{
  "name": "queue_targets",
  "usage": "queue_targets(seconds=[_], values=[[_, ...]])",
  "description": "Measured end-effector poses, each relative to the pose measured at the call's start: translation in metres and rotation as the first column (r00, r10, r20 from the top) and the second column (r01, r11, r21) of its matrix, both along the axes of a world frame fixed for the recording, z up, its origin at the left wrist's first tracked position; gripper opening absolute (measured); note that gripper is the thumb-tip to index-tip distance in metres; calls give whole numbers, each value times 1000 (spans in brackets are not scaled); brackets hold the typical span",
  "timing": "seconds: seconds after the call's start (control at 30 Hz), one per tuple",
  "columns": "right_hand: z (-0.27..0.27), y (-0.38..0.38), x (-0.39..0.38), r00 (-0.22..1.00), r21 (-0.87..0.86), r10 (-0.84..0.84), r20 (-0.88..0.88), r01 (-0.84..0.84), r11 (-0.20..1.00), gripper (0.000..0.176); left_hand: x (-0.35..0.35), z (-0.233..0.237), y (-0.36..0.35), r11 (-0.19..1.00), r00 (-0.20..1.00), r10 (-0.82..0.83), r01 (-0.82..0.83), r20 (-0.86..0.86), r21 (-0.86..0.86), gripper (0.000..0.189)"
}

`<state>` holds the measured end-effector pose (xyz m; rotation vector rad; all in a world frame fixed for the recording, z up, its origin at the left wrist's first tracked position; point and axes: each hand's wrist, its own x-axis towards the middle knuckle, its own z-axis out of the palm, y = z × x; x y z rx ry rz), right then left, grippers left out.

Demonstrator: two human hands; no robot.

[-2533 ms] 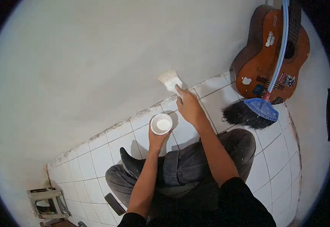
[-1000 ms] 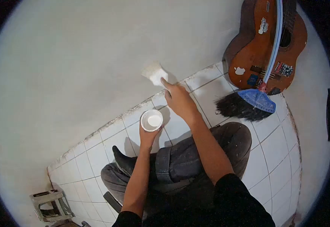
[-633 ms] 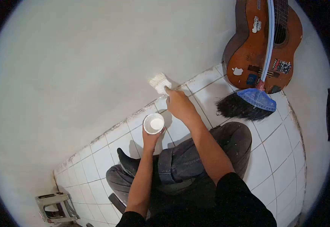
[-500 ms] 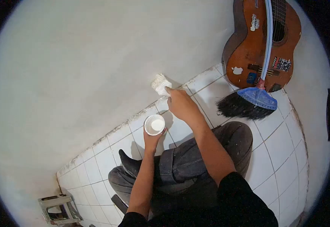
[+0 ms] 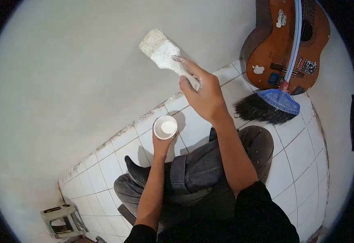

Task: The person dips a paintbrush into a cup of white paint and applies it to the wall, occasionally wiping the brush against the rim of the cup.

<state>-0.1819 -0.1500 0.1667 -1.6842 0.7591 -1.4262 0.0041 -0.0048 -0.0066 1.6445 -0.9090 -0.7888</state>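
A wide paintbrush [image 5: 165,54], coated in white, is gripped by its handle in my right hand [image 5: 206,94]. Its bristles point up and left, overlapping the pale wall [image 5: 92,73] in this view. My left hand [image 5: 162,146] is wrapped round a small white cup [image 5: 156,133] with white paint [image 5: 169,127] at the bottom. The cup is held upright above the tiled floor, below and left of the brush. Some of the left fingers are hidden behind the cup.
White floor tiles [image 5: 282,168] meet the wall along a stained edge. At right a brown guitar [image 5: 262,52] leans in the corner, with a blue-headed broom [image 5: 280,101] before it. A small stool [image 5: 63,220] stands at lower left. My crossed legs [image 5: 201,170] fill the near floor.
My right hand has raised the paintbrush up the wall and to the left, from low by the floor edge. The cup in my left hand has barely moved.
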Motion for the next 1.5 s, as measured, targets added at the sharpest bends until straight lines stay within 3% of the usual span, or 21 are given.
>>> queue_targets(seconds=[0.2, 0.33, 0.4, 0.63, 0.83, 0.93, 1.0, 1.03, 1.1, 1.2, 1.23, 1.3, 1.43, 1.5], values=[[-30, -10, 15, 973, 267, 47, -226, 15, 964, 46, 0, 3, -3, 1000, 1000, -8, 9, 30, -22, 85], [-43, -13, 11, 930, 290, 81, -360, 29, 957, 47, -1, 0, 0, 1000, 1000, 12, -11, 23, -20, 85], [-39, -11, 7, 852, 362, 135, -507, 68, 930, 47, 0, -3, 1, 1000, 998, 15, -13, 64, -25, 85], [-32, -13, -15, 839, 204, 10, -544, 121, 971, 43, 2, -8, 1, 999, 993, -3, 8, 117, -48, 85], [2, -7, -34, 900, 111, -29, -436, 86, 990, 41, 0, -7, 0, 996, 999, -25, 27, 24, -80, 87], [7, -8, -40, 887, 112, 58, -457, -8, 994, 39, 1, -5, -1, 998, 998, -14, 18, 68, -56, 87], [5, -11, -47, 929, 315, 348, -126, -296, 902, 35, -2, -1, -2, 998, 999, -2, 5, 44, -64, 88], [5, -14, -51, 926, 319, 354, -129, -300, 899, 35, -4, 1, -2, 998, 999, 4, -1, 39, -61, 88], [6, -18, -57, 795, 513, 599, -98, -475, 715, 34, -5, 4, -2, 998, 993, 13, -5, 121, -70, 89], [10, -8, -56, 767, 566, 640, 43, -547, 617, 33, -4, 3, -2, 993, 995, -30, 41, 99, -114, 92], [10, -5, -55, 766, 568, 642, 41, -546, 615, 33, -3, 1, -2, 993, 995, -28, 39, 96, -113, 92], [11, 1, -50, 779, 464, 615, -123, -502, 730, 40, 1, -4, -3, 995, 985, -12, 29, 174, -96, 94], [5, -2, -33, 786, 406, 543, -297, -410, 816, 38, 6, -13, -3, 989, 991, 18, 3, 136, -149, 96], [-4, -5, -27, 787, 364, 498, -363, -372, 854, 25, 7, -16, -3, 988, 984, 39, -12, 175, -152, 97]])
